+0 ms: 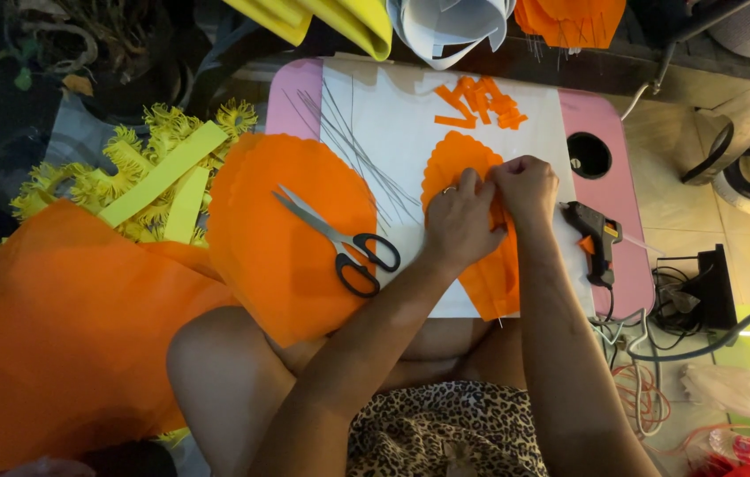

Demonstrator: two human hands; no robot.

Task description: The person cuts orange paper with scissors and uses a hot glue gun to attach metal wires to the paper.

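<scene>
A cluttered craft floor, a small pink worktop [627, 190] with a white sheet [392, 132] on it.

Largest to smallest: loose orange foam sheets [57, 336] at left, a scalloped orange cut-out [291, 238] bearing black-handled scissors [339, 240], then the scalloped orange petal piece [459, 163] mid-worktop — thin, light, soft, likely easily creased, best pinched at its edge. Left hand [459, 221] and right hand [525, 187] both have fingers closed on it; a glue gun [596, 237] lies just beside.

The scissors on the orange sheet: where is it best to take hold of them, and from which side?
Probably by the black handle loops of the scissors. They point toward the person, at the lower right, while the closed blades point up-left. Coming from the near side, beside the left hand, keeps fingers off the tips.
</scene>
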